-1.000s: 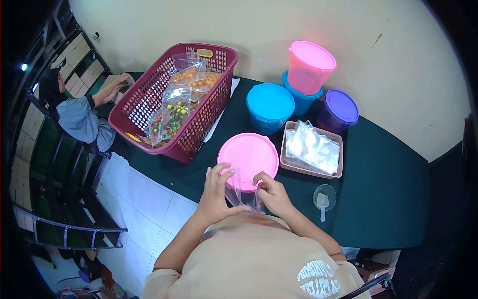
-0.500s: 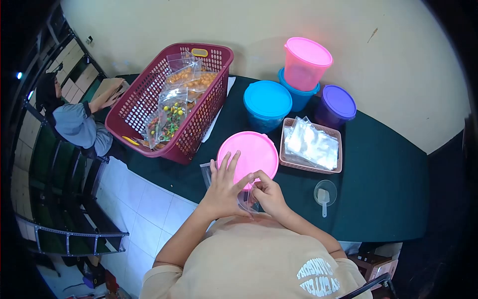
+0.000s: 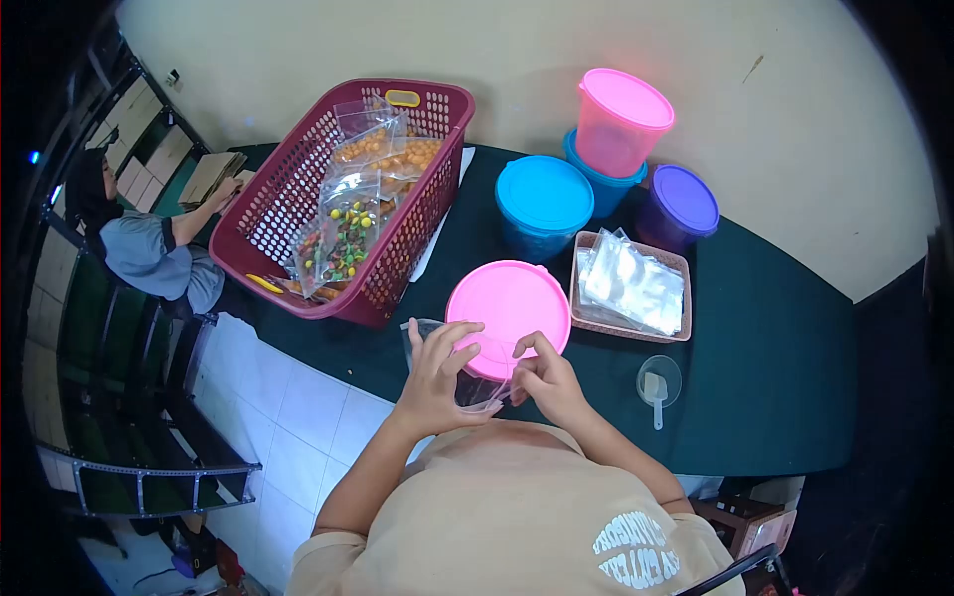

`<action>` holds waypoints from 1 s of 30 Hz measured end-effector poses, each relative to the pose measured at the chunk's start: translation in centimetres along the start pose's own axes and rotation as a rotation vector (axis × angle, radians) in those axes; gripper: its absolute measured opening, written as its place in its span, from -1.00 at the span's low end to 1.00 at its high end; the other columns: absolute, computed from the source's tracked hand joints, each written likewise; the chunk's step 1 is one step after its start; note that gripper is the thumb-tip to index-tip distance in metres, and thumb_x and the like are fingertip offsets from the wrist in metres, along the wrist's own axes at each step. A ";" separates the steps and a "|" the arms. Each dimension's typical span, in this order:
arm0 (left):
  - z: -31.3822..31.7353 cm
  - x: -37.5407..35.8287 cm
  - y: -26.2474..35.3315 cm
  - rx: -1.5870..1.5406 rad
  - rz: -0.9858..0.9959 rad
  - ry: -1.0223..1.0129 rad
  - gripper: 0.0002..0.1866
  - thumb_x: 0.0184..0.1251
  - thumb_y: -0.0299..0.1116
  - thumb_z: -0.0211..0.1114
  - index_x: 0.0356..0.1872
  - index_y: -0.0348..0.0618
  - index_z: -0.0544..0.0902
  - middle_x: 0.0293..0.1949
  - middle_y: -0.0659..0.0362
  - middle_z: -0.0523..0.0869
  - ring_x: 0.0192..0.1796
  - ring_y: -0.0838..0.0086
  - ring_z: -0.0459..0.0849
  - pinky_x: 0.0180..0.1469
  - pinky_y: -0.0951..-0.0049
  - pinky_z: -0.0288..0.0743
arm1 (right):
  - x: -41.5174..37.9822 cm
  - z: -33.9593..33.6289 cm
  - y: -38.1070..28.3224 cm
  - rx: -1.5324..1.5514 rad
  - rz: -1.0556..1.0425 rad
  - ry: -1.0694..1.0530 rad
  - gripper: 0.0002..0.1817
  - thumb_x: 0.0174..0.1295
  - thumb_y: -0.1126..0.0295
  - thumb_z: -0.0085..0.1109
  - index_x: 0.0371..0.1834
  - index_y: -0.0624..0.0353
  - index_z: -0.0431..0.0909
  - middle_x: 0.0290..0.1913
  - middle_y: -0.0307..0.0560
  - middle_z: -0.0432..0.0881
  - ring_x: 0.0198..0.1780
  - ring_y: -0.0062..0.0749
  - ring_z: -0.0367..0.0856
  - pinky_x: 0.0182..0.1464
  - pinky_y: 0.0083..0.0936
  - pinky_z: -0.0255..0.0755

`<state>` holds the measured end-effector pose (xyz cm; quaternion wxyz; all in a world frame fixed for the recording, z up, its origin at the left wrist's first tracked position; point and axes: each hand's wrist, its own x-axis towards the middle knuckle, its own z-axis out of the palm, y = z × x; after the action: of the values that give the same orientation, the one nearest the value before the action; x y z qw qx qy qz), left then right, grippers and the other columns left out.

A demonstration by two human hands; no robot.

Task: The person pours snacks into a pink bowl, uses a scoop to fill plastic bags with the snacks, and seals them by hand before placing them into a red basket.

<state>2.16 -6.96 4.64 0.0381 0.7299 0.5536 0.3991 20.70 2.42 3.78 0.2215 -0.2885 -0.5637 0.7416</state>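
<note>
A clear plastic bag (image 3: 478, 391) spans the gap between my two hands, just in front of the pink lidded tub (image 3: 512, 303). My left hand (image 3: 434, 377) grips the bag from the left, its thumb low and its fingers curved over the near side of the pink lid. On the right, my right hand (image 3: 552, 382) pinches the bag's edge between thumb and fingertips. The bag's contents, if any, cannot be made out.
A maroon basket (image 3: 397, 268) with filled snack bags stands at the left. Behind are blue (image 3: 545, 194), pink (image 3: 626, 109) and purple (image 3: 686, 204) tubs. A small tray (image 3: 636, 334) holds clear bags beside a bowl with a scoop (image 3: 656, 395). A person (image 3: 154, 243) works at far left.
My hands have moved slightly apart, drawing the bag wider between them. The view has shifted a little. At far left, the person's hands have moved down from the brown cardboard.
</note>
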 end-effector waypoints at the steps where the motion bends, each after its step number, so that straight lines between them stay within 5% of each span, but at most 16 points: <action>1: -0.2 -0.1 -0.1 -0.017 -0.006 0.002 0.10 -0.31 -0.03 0.61 0.36 0.33 0.12 0.31 0.06 0.37 0.34 0.05 0.33 0.29 -0.52 -0.35 | 0.0 -0.2 0.0 -0.039 -0.014 -0.001 -0.79 0.27 0.52 0.01 -0.03 0.15 0.36 -0.48 -0.13 0.54 -0.43 -0.51 0.58 -0.35 -0.51 0.51; 5: -1.2 -1.0 -1.2 -0.028 -0.023 0.048 0.12 -0.30 -0.02 0.61 0.38 0.33 0.09 0.32 0.03 0.36 0.35 0.04 0.32 0.31 -0.50 -0.37 | 0.1 -1.9 1.0 -0.472 -0.270 0.161 -0.77 0.22 0.43 0.20 -0.06 0.10 0.50 -0.30 -0.12 0.60 -0.23 -0.39 0.59 -0.14 -0.37 0.46; 7: -1.7 -1.4 -1.7 -0.025 -0.049 0.105 0.15 -0.30 0.00 0.62 0.40 0.35 0.06 0.32 -0.01 0.35 0.36 0.02 0.30 0.32 -0.49 -0.39 | 0.2 -3.0 1.5 -1.171 -0.541 0.158 -0.74 0.09 0.35 0.34 -0.13 0.03 0.61 -0.09 -0.20 0.60 -0.01 -0.28 0.51 0.09 -0.27 0.33; 9: -2.0 -1.8 -2.4 0.017 -0.045 0.087 0.27 -0.38 0.00 0.67 0.44 0.35 -0.02 0.35 -0.05 0.32 0.38 0.00 0.31 0.35 -0.43 -0.38 | 0.2 -3.8 3.3 -1.191 -0.517 0.142 -0.71 -0.01 0.31 0.40 -0.17 -0.01 0.62 0.01 -0.27 0.57 0.07 -0.25 0.46 0.20 -0.19 0.22; 21: -2.9 -2.5 -4.3 0.045 -0.110 0.086 0.21 -0.33 0.05 0.64 0.42 0.40 0.00 0.39 -0.03 0.24 0.40 -0.03 0.23 0.30 -0.50 -0.38 | 0.2 -3.5 3.7 -1.339 -0.627 0.137 -0.81 -0.06 0.33 0.41 -0.35 -0.04 0.64 -0.18 -0.41 0.64 -0.02 -0.40 0.48 0.25 -0.02 0.11; 27: -3.9 -3.3 -5.2 0.057 -0.143 0.096 0.22 -0.36 0.03 0.65 0.41 0.35 0.02 0.39 -0.03 0.23 0.39 -0.04 0.25 0.29 -0.51 -0.30 | 1.7 -4.0 -1.8 -1.324 -0.684 0.342 -0.80 -0.11 0.39 0.42 -0.38 0.02 0.62 -0.24 -0.34 0.64 -0.08 -0.29 0.46 0.21 -0.08 0.13; 30: -3.8 -3.9 -5.7 0.060 -0.157 0.073 0.23 -0.35 0.04 0.65 0.41 0.33 0.00 0.40 -0.04 0.21 0.39 -0.04 0.25 0.29 -0.50 -0.28 | 7.1 -6.8 -2.1 -1.414 -0.744 0.409 -0.82 0.01 0.33 0.34 -0.32 0.01 0.57 -0.22 -0.32 0.61 -0.02 -0.28 0.47 0.21 -0.03 0.13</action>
<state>-4.88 -9.50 2.24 0.0270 0.6700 0.6219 0.4046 20.03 12.42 3.15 0.3169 -0.2836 -0.9048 0.0225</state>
